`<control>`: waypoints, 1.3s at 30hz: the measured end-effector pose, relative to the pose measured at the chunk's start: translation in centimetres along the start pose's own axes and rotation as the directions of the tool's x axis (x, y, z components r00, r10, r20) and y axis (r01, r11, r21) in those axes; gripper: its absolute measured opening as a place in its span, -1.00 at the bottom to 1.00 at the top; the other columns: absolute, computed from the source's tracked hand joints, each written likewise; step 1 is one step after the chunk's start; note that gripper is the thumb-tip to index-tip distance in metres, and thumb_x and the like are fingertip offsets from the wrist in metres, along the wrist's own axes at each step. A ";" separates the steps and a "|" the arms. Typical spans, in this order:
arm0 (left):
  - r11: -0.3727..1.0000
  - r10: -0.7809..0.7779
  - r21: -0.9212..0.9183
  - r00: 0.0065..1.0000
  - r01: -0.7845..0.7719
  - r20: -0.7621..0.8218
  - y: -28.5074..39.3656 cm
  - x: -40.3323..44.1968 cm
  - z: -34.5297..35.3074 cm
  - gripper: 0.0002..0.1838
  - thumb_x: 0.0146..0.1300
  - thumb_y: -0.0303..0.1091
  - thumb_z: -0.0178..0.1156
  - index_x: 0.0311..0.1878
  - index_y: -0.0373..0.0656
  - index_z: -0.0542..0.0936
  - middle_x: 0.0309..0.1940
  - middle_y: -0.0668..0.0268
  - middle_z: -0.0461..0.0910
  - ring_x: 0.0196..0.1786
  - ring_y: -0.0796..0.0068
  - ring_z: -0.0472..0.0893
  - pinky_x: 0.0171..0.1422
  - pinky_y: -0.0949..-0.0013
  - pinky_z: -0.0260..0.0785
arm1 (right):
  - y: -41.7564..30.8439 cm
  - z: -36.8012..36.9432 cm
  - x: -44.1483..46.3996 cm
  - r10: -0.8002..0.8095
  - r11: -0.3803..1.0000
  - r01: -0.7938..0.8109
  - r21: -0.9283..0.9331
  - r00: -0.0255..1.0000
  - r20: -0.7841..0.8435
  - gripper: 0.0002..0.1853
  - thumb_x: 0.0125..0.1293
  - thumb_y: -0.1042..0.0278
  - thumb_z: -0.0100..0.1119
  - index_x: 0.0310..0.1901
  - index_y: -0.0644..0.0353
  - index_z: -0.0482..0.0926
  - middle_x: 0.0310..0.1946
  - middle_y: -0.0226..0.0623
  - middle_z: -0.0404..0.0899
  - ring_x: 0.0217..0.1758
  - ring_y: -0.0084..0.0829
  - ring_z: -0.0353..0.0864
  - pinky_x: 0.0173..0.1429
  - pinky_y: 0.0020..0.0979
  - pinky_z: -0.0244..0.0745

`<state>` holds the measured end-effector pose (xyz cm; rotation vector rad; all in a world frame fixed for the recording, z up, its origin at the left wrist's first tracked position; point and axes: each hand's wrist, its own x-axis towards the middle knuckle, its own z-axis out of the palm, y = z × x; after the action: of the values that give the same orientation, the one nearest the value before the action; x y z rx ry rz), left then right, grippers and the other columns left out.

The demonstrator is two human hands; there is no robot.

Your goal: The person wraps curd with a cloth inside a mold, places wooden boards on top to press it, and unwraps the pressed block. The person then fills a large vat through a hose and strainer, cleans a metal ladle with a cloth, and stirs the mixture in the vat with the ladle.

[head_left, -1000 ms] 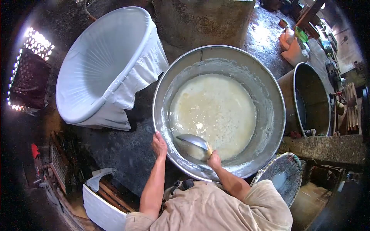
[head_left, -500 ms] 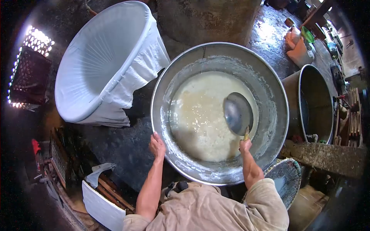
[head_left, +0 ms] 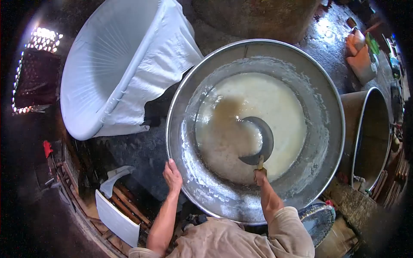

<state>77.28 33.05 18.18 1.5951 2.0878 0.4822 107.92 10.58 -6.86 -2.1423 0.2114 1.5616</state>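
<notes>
A wide metal vat [head_left: 325, 77] stands in front of me, holding a milky, whitish liquid [head_left: 279, 101]. My right hand [head_left: 260, 176] is closed round the short wooden handle of a large round metal ladle [head_left: 266, 139]. The ladle's bowl is partly sunk in the liquid, so its left side is hidden under the surface. My left hand [head_left: 173, 175] grips the vat's rim at the lower left, with the fingers partly hidden behind the edge. White residue clings to the vat's inner wall.
A big round frame draped with white cloth [head_left: 103, 64] stands at upper left, close to the vat. Another metal drum [head_left: 373, 137] is at the right. A basket-like round container [head_left: 317, 223] sits at lower right, and a white board [head_left: 117, 218] at lower left.
My right hand has brought the ladle left and dipped its bowl into the liquid, which now flows over part of it. The left hand stays on the rim. The view has shifted.
</notes>
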 end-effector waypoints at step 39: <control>0.993 0.027 -0.112 0.997 -0.034 -0.066 -2.9 -0.2 1.6 -0.48 0.39 0.04 -0.23 -0.20 -0.29 0.49 -0.29 -0.14 0.56 -0.17 -0.22 0.52 -0.12 -0.06 0.33 | -6.5 15.2 -11.3 -0.510 0.722 0.627 0.294 0.768 -0.387 -0.55 -0.02 0.48 0.22 -0.09 0.29 0.25 -0.48 -0.27 0.43 -0.59 -0.44 0.45 -0.61 -0.35 0.39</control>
<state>75.89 32.14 15.37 1.5671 2.0462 0.6586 93.68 21.53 1.90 -1.8295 -0.0464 0.7643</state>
